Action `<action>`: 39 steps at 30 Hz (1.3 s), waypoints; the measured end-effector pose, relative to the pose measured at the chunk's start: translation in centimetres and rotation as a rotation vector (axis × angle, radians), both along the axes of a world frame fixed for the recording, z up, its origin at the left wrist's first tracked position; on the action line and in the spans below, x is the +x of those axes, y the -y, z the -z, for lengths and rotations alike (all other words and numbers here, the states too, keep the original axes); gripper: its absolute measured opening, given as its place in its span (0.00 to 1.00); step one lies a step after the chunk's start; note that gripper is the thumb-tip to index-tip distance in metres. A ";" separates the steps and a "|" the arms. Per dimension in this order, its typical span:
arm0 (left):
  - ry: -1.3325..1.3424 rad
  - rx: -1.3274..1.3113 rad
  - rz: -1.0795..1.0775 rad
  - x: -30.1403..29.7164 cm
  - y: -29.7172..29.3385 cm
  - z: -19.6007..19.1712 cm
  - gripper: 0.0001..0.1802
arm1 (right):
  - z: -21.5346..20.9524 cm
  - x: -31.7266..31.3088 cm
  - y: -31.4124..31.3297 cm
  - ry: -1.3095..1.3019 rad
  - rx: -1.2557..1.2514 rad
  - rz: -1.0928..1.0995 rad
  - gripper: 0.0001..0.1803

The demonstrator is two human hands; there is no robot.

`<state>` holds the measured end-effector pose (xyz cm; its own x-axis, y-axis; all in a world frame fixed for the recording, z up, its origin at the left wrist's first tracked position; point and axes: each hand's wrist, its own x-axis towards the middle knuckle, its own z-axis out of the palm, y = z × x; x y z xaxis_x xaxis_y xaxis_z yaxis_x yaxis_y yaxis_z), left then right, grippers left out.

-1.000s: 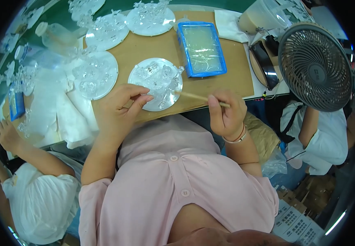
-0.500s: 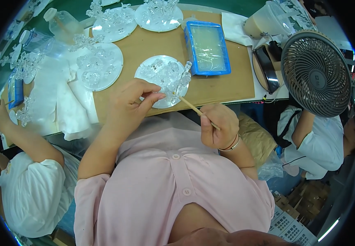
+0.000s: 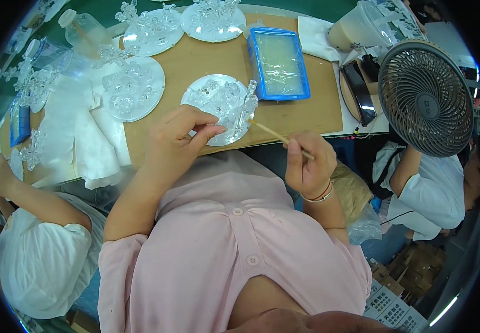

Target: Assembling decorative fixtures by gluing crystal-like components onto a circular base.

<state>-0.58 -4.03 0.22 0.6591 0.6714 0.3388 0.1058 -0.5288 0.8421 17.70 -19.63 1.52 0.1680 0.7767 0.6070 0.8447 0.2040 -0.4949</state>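
Observation:
A round white plate [image 3: 198, 87] carrying a cluster of clear plastic pieces [image 3: 226, 102] lies in front of me, close to the table's near edge. At its lower left, my left hand [image 3: 181, 133] is closed, thumb and forefinger in a pinch over the clear pieces. Whatever sits between those fingertips is too small to make out. My right hand [image 3: 311, 164] grips a thin wooden stick [image 3: 270, 131], which slants up and left. The stick's tip is at the plate's right side, by an upright clear piece [image 3: 250, 97].
Behind the plate stands a blue-rimmed tray [image 3: 305, 72] of pale clear material. More loaded plates [image 3: 159, 89] sit left and behind. White cloth [image 3: 98, 147], bottles [image 3: 82, 30], a fan [image 3: 425, 100], a dark glasses-like item [image 3: 359, 94] and a tub [image 3: 356, 30] surround the brown board [image 3: 326, 111]. Co-workers sit both sides.
My right hand has drawn back to the right with the stick, its tip shifting right toward the plate's edge. My left hand stays put. The left co-worker's hand has shifted slightly.

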 end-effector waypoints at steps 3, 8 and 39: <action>-0.025 0.015 0.011 0.0 0.0 -0.2 0.08 | -0.3 -0.7 0.1 -0.038 0.010 -0.069 0.04; -0.027 0.014 0.025 -0.1 0.1 -0.1 0.08 | 0.2 0.3 -0.7 0.049 0.052 0.041 0.03; -0.084 -0.031 0.138 -0.5 -0.9 -2.0 0.07 | 0.0 0.1 0.9 -0.047 0.013 -0.085 0.03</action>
<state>-1.05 -3.10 2.17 0.7711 0.5817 0.2589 0.1051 -0.5173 0.8493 17.80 -20.49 1.49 0.1305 0.7817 0.6098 0.8003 0.2800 -0.5302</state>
